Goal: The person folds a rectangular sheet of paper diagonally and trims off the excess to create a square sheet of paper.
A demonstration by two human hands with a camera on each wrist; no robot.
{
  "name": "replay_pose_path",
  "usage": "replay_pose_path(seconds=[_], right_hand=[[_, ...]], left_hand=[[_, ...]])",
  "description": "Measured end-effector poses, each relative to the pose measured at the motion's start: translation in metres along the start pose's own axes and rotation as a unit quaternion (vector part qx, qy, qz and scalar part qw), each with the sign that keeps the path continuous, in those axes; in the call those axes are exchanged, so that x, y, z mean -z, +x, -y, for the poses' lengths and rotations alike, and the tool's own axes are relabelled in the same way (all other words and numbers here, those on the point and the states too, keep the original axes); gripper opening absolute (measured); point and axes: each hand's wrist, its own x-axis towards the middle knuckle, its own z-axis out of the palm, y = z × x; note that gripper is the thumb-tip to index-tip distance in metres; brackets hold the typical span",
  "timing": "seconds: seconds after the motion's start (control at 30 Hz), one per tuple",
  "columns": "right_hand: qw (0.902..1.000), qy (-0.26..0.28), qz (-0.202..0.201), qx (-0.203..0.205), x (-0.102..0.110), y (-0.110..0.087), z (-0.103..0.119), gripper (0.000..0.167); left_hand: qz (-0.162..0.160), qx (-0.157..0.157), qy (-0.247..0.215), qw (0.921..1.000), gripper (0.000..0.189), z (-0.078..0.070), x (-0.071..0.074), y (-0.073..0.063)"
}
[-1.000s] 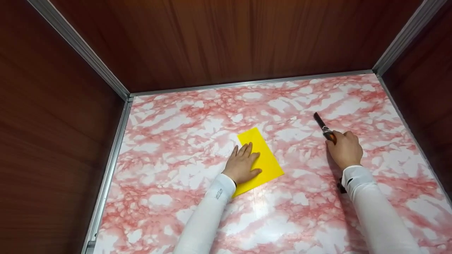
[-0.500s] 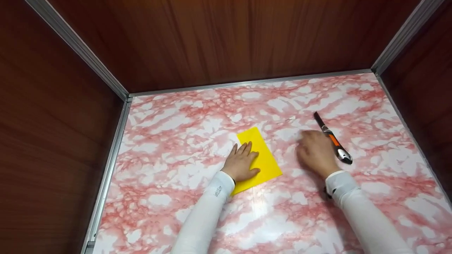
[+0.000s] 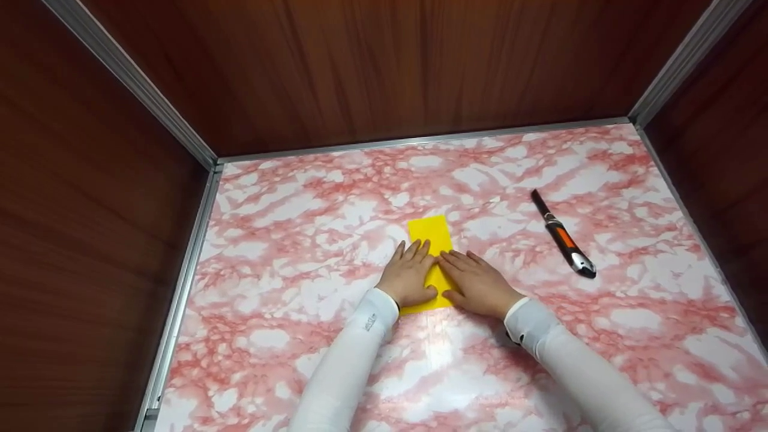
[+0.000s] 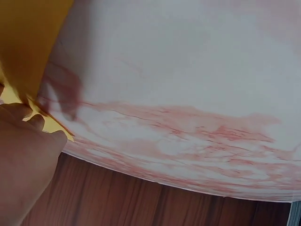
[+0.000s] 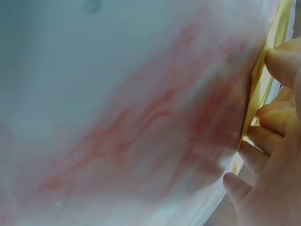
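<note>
A yellow sheet of paper point(image 3: 429, 228) lies near the middle of the marbled table in the head view. My left hand point(image 3: 408, 279) rests on its left part, fingers spread and pointing away. Along the right edge, my right hand point(image 3: 480, 285) touches the sheet with its fingers fairly straight. The left wrist view has the paper point(image 4: 28, 42) at the upper left, above the left hand point(image 4: 28, 160). In the right wrist view, fingers of the right hand point(image 5: 277, 136) meet the paper's raised edge point(image 5: 256, 89). Parts of the sheet are hidden beneath the hands.
A utility knife point(image 3: 567, 240) with a black and orange handle lies on the table point(image 3: 288, 252), right of the hands. Dark wood-grain panels point(image 3: 384, 72) enclose the back and both sides, with metal strips point(image 3: 420, 141) along the edges.
My right hand has let go of the utility knife and moved left to the paper. The sheet has turned slightly clockwise and looks narrower. My left hand has stayed nearly in place.
</note>
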Motion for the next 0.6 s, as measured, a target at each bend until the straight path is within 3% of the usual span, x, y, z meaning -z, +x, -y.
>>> replay_pose_path(seconds=[0.2,0.37,0.6], right_hand=[[1.0,-0.007,0.003,0.002,-0.001,0.001,0.001,0.07],[0.9999,-0.013,0.008,-0.005,0.001,0.001,0.002,0.07],[0.9995,-0.03,0.005,-0.001,0.0,-0.002,0.001,0.07]], left_hand=[[-0.026,0.001,0.054,0.9982,0.061,-0.008,-0.007,-0.025],[-0.044,-0.004,0.059,0.9973,0.06,-0.007,-0.016,-0.047],[-0.066,-0.015,0.061,0.9959,0.063,-0.003,-0.025,-0.058]])
